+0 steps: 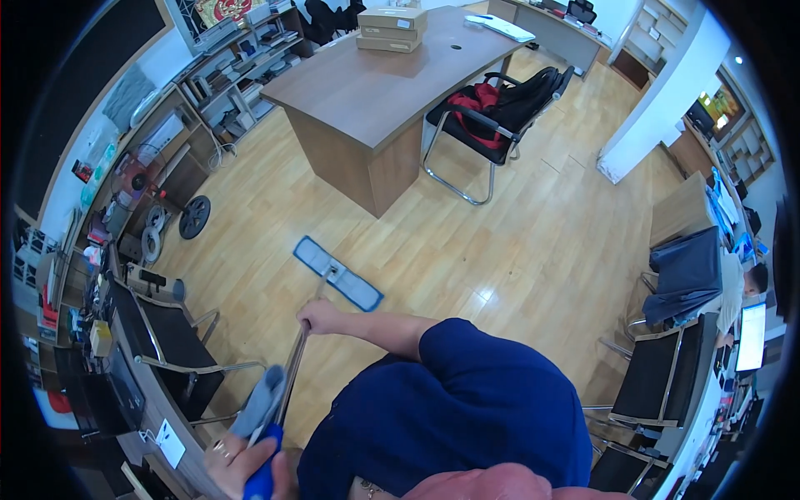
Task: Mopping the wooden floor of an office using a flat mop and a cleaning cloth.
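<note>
Where a pale wooden floor (533, 250) spreads out, a brown desk (358, 83) stands with a black chair (500, 117) just to its right. Near the desk's closest corner, a flat mop (333, 269) rests its blue-edged pad (360, 292) on the floor, its pole (293, 360) slanting back. The right hand (319, 317) is closed around the pole; the left hand (237, 468), just below what may be grey cloth (262, 402), wraps its blue grip (272, 432), a ring (222, 449) on one finger.

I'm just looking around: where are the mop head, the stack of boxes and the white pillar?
Mop head (342, 277): head view, on its flat pad, near the middle.
Stack of boxes (388, 34): head view, front of the middle box.
White pillar (664, 93): head view, about midway up.
</note>
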Demonstrator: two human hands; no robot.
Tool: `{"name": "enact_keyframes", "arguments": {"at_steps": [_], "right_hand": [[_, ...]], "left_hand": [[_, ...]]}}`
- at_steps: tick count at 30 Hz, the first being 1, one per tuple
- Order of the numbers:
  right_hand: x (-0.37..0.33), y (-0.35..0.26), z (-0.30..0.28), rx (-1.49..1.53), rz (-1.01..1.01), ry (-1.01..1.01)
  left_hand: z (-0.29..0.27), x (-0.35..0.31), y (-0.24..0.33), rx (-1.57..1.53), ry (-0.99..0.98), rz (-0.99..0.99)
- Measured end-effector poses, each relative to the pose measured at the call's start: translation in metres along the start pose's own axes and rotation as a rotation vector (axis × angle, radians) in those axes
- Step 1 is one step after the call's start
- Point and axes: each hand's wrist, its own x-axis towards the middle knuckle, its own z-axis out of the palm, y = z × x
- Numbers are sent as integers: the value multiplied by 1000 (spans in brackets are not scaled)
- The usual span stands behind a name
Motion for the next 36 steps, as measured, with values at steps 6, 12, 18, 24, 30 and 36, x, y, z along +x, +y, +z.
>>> {"name": "enact_keyframes", "arguments": {"at_steps": [6,12,18,24,30,36], "right_hand": [[27,10,-63,51,-7,-47],[18,-36,-209,303,-133,-144],[14,-102,-344,468,-537,311],[18,-120,-381,314,-828,228],[27,-105,-404,413,-790,317],[24,-121,-377,550,-470,535]], "left_hand": [[88,62,-40,-297,-215,81],[156,111,-55,-377,-90,162],[262,150,-110,-380,-141,102],[360,201,-140,-475,-319,39],[447,189,-190,-256,-507,47],[489,188,-224,-212,-641,85]]}}
